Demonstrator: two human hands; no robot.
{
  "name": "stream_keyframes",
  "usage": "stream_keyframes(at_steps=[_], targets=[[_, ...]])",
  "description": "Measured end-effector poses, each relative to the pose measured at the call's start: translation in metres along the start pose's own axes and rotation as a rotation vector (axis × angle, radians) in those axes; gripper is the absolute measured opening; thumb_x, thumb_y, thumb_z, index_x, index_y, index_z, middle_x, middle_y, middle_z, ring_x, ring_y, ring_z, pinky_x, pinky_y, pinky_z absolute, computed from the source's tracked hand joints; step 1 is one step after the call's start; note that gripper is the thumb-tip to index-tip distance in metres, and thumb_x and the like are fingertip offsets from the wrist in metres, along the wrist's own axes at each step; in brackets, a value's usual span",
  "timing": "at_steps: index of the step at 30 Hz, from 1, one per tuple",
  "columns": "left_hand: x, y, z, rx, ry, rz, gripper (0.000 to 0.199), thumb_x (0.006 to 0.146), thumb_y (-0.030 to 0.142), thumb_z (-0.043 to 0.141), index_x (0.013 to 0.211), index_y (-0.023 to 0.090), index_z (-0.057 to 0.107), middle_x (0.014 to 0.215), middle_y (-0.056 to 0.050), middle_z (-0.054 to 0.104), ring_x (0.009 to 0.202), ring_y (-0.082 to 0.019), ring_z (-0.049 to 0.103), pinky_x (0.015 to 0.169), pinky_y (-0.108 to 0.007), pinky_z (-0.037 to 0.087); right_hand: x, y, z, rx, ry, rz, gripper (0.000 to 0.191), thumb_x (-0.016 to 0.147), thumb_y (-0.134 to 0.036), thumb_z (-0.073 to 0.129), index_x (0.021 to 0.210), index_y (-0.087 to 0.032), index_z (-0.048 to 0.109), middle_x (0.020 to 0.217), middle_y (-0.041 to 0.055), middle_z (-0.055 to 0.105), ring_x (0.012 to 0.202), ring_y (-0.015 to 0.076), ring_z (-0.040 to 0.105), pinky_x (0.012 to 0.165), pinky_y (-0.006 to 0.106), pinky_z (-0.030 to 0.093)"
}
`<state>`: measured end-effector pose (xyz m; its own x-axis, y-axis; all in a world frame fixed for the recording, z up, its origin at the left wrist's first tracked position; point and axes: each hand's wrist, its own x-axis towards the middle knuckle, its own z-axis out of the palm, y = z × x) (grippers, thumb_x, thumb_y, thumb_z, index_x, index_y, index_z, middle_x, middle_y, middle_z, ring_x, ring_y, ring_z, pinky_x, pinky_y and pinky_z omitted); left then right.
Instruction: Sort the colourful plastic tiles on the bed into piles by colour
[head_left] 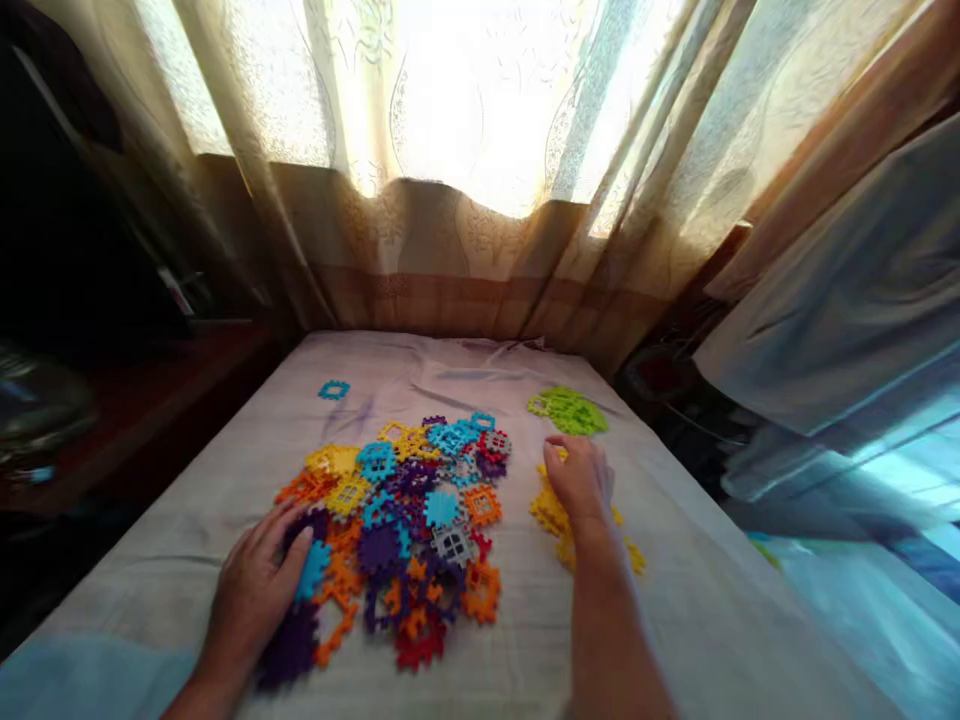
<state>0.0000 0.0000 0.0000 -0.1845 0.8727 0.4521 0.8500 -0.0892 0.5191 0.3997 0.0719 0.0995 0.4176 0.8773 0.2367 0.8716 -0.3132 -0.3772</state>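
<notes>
My left hand (259, 580) rests at the left edge of a mixed pile of plastic interlocking tiles (379, 550), thumb apart from the fingers, which touch purple and orange pieces. Just inside its thumb lies a blue tile (313, 570), with a large purple tile (289, 645) below it. My right hand (581, 475) is over a heap of yellow tiles (551, 510), its fingers curled closed. A bit of yellow shows under those fingers, but whether they grip it is hidden. The mixed pile has purple, orange, blue, yellow, red and grey pieces, some with window cutouts.
A heap of green tiles (570, 410) lies beyond my right hand. One blue square frame (334, 389) sits alone at the far left of the cloth-covered table (495, 375). Curtains (450, 240) hang behind the table, and hanging cloth (847, 290) is at the right.
</notes>
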Motion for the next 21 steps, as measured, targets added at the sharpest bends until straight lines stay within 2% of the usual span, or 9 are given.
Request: stream_keyframes(at_steps=[5, 7, 10, 14, 16, 21], targets=[[-0.004, 0.005, -0.002, 0.004, 0.032, 0.007, 0.045, 0.088, 0.053, 0.044, 0.11, 0.022, 0.069, 0.12, -0.009, 0.069, 0.113, -0.028, 0.063, 0.103, -0.046, 0.047, -0.014, -0.057, 0.029, 0.096, -0.16, -0.403, 0.022, 0.09, -0.024, 0.056, 0.102, -0.024, 0.075, 0.111, 0.0043, 0.072, 0.108, 0.0215, 0.059, 0.097, 0.032, 0.04], [-0.003, 0.008, -0.003, 0.012, 0.05, 0.014, 0.044, 0.088, 0.052, 0.044, 0.109, 0.023, 0.069, 0.119, -0.009, 0.069, 0.112, -0.028, 0.064, 0.101, -0.045, 0.048, -0.017, -0.079, 0.039, 0.075, -0.234, -0.543, 0.022, 0.089, -0.024, 0.058, 0.103, -0.027, 0.075, 0.111, 0.0033, 0.072, 0.109, 0.021, 0.058, 0.097, 0.032, 0.04], [-0.002, 0.01, -0.002, 0.024, 0.066, 0.025, 0.042, 0.089, 0.05, 0.044, 0.108, 0.023, 0.07, 0.118, -0.008, 0.07, 0.11, -0.027, 0.065, 0.099, -0.044, 0.049, -0.018, -0.103, 0.051, -0.025, -0.312, -0.668, 0.024, 0.089, -0.029, 0.059, 0.108, -0.028, 0.074, 0.113, 0.0052, 0.07, 0.11, 0.0229, 0.057, 0.096, 0.035, 0.04], [-0.003, 0.011, -0.002, 0.035, 0.079, 0.026, 0.041, 0.089, 0.049, 0.044, 0.108, 0.022, 0.07, 0.119, -0.009, 0.07, 0.111, -0.027, 0.064, 0.099, -0.044, 0.049, -0.016, -0.115, 0.059, -0.108, -0.338, -0.751, 0.022, 0.088, -0.032, 0.06, 0.105, -0.027, 0.075, 0.123, 0.0081, 0.065, 0.116, 0.0257, 0.053, 0.096, 0.038, 0.04], [-0.003, 0.012, -0.002, 0.038, 0.078, 0.025, 0.041, 0.089, 0.048, 0.044, 0.108, 0.023, 0.07, 0.119, -0.008, 0.07, 0.11, -0.027, 0.064, 0.099, -0.044, 0.049, -0.017, -0.115, 0.06, -0.074, -0.325, -0.736, 0.02, 0.089, -0.03, 0.06, 0.099, -0.026, 0.076, 0.124, 0.0081, 0.065, 0.117, 0.0251, 0.052, 0.097, 0.038, 0.04], [-0.003, 0.009, -0.002, 0.042, 0.069, 0.02, 0.041, 0.088, 0.05, 0.044, 0.108, 0.024, 0.07, 0.118, -0.008, 0.07, 0.11, -0.027, 0.064, 0.099, -0.043, 0.049, -0.024, -0.1, 0.049, 0.268, -0.273, -0.638, 0.017, 0.087, -0.027, 0.062, 0.098, -0.023, 0.075, 0.116, 0.0066, 0.068, 0.111, 0.0203, 0.058, 0.098, 0.034, 0.042]])
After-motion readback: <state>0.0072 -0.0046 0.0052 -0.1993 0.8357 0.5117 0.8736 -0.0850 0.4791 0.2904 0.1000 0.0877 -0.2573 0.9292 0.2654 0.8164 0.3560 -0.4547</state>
